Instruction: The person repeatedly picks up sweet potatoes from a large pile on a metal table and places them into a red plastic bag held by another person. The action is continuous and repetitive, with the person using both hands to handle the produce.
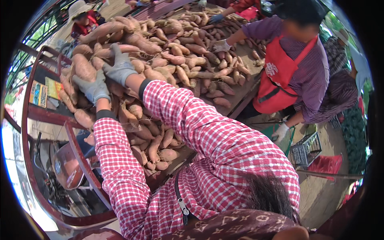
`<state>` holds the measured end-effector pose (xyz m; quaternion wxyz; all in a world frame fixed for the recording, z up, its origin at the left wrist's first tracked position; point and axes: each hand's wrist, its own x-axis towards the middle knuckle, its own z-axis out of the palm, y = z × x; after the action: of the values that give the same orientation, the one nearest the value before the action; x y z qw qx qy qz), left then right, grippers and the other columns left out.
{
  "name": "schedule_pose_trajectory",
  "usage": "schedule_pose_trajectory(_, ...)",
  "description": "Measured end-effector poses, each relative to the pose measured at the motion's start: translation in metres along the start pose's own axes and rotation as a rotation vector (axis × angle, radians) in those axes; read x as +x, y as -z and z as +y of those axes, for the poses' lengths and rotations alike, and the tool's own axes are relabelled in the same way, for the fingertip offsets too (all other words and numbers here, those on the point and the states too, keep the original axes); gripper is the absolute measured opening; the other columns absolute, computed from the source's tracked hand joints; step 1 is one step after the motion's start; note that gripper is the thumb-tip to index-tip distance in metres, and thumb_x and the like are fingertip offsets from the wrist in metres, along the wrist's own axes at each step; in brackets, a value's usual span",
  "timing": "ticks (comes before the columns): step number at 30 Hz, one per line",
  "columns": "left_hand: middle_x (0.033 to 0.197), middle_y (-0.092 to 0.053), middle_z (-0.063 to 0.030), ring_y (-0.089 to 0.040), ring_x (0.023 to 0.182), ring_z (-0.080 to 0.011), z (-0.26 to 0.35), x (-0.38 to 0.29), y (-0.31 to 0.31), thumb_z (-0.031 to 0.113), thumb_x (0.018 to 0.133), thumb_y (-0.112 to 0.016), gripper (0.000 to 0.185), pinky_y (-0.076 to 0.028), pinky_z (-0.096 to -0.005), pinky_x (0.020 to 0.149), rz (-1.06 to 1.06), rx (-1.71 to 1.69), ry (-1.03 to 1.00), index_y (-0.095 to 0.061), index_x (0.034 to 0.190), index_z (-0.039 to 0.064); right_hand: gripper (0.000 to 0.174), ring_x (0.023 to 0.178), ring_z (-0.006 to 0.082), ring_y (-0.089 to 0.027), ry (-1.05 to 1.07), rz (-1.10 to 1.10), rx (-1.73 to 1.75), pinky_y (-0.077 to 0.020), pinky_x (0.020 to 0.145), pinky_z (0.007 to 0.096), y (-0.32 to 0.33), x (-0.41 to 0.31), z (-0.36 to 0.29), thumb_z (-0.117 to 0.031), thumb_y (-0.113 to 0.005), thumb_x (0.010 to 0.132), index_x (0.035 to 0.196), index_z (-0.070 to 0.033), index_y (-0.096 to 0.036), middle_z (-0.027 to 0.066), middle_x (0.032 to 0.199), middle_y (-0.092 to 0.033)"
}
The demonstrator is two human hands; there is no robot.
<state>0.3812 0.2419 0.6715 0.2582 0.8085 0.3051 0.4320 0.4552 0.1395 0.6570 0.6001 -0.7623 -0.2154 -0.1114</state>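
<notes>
A large heap of sweet potatoes (180, 54) covers a flat wooden bed in front of me. Both my hands wear grey work gloves and reach to the heap's upper left. My left hand (92, 85) grips the lower end of a big, thick sweet potato (84, 66), its fingers curled round it. Just right of it, my right hand (120, 65) lies with spread fingers over a long sweet potato (124, 49); whether it grips that root I cannot tell. More sweet potatoes lie beneath both forearms.
A co-worker in a red apron (277, 73) stands at the right, one gloved hand (221, 46) on the heap. Other people work at the far side. A dark red metal frame (25, 99) borders the left, beside a motor tricycle (68, 166). A plastic crate (305, 150) stands at right.
</notes>
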Motion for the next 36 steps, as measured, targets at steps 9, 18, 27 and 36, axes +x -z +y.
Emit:
schedule_pose_trajectory(9, 0.159, -0.036, -0.0337, -0.042, 0.146, -0.0463, 0.015, -0.015, -0.012, 0.054, 0.07, -0.091, 0.13, -0.037, -0.0517, 0.121, 0.012, 0.055, -0.098, -0.019, 0.164, -0.002, 0.079, 0.106, 0.0551, -0.063, 0.098, -0.019, -0.221, -0.0501, 0.091, 0.0607, 0.016, -0.004, 0.032, -0.054, -0.063, 0.092, 0.159, -0.024, -0.035, 0.0368, 0.114, -0.062)
schedule_pose_trajectory(18, 0.165, -0.025, -0.0316, -0.03, 0.152, -0.0488, 0.008, -0.019, -0.017, 0.053, 0.069, -0.094, 0.141, -0.032, -0.0512, 0.125, -0.064, -0.025, -0.119, -0.005, 0.167, 0.005, 0.083, 0.115, 0.0493, -0.066, 0.172, -0.039, -0.319, -0.0539, 0.096, 0.055, 0.031, 0.017, 0.05, -0.06, -0.075, 0.085, 0.152, -0.024, -0.041, 0.0281, 0.131, -0.065)
schedule_pose_trajectory(27, 0.166, -0.025, -0.0289, -0.031, 0.153, -0.0441, 0.005, -0.013, -0.028, 0.041, 0.065, -0.099, 0.143, -0.032, -0.0464, 0.126, -0.131, -0.097, -0.161, -0.006, 0.168, 0.005, 0.09, 0.12, 0.0474, -0.065, 0.154, -0.082, -0.206, -0.0525, 0.1, 0.0529, 0.057, 0.022, 0.049, -0.069, -0.074, 0.081, 0.152, -0.023, -0.042, 0.0263, 0.133, -0.065)
schedule_pose_trajectory(36, 0.166, -0.024, -0.0244, -0.032, 0.152, -0.0392, 0.014, -0.029, -0.068, 0.03, 0.052, -0.106, 0.155, -0.036, -0.0433, 0.125, -0.336, -0.475, -0.068, -0.006, 0.167, 0.003, 0.094, 0.143, 0.0334, -0.051, 0.135, -0.017, 0.292, -0.0417, 0.118, 0.0378, 0.069, 0.027, 0.083, -0.043, -0.08, 0.09, 0.162, -0.004, -0.033, 0.0224, 0.156, -0.05)
